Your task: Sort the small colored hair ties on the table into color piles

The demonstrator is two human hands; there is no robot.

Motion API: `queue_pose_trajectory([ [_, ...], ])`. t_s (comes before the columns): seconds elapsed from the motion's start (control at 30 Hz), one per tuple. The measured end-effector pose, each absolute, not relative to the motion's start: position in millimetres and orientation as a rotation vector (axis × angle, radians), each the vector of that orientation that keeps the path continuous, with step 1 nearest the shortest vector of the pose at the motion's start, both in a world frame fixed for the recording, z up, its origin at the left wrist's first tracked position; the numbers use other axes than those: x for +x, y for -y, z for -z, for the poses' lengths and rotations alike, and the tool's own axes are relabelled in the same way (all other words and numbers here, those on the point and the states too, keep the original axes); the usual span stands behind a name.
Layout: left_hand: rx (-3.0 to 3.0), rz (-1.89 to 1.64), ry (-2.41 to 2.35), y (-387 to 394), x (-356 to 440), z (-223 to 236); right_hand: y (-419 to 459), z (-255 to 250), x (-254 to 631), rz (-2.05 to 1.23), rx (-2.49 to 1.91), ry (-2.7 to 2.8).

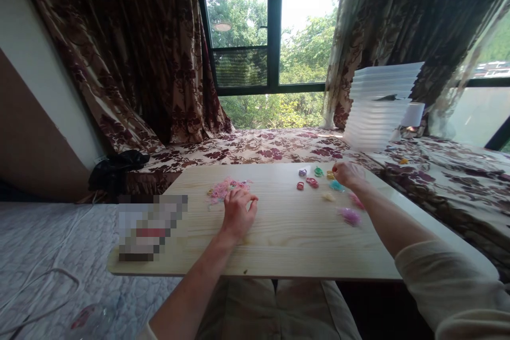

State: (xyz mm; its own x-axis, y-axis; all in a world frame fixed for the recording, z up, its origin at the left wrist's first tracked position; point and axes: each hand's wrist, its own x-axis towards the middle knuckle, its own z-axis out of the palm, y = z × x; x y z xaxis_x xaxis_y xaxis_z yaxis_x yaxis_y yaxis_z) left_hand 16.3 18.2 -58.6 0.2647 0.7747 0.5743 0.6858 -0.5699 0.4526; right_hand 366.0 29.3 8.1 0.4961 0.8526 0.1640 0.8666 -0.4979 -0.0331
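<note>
My left hand (239,213) rests at the near edge of a loose pile of small coloured bands (223,190), mostly pink. Its fingers are bent and a little apart, with the thumb out to the side. My right hand (350,174) is across the table with fingertips pinched together beside a small yellow bunch of bands (330,175); whatever is between them is hidden. Around it lie bunches sorted by colour: purple (302,172), green (318,171), red (312,183), turquoise (337,185), cream (329,197) and violet (350,217). A pink bunch (357,201) is partly behind my right forearm.
The pale wooden table (279,244) stands before my lap. A blurred-out item (149,231) lies at its left end. Beyond are a flower-patterned window seat (271,144), a tall stack of white sheets (376,117) and a black bag (115,172).
</note>
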Motion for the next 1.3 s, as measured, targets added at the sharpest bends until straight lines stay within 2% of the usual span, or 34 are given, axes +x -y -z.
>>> queue_pose_trajectory([
  [0.57,2.391,-1.224,-1.346,-19.5,16.3,59.2,-35.1,-3.2,370.8,0.155,-2.612,1.474],
  [0.8,2.369,-1.19,-1.386,-18.4,15.1,56.4,-33.2,-22.5,358.1,0.207,-2.516,1.561],
  [0.93,2.354,-1.161,-1.448,-17.1,14.1,52.9,-21.4,-25.5,321.4,0.269,-2.256,1.722],
  [1.13,2.378,-1.055,-1.526,-16.3,14.6,54.4,11.8,3.5,229.2,-0.06,-1.897,1.901],
  [1.3,2.441,-0.97,-1.55,-21.8,6.1,50.0,11.7,27.8,180.5,-0.196,-1.823,1.978],
])
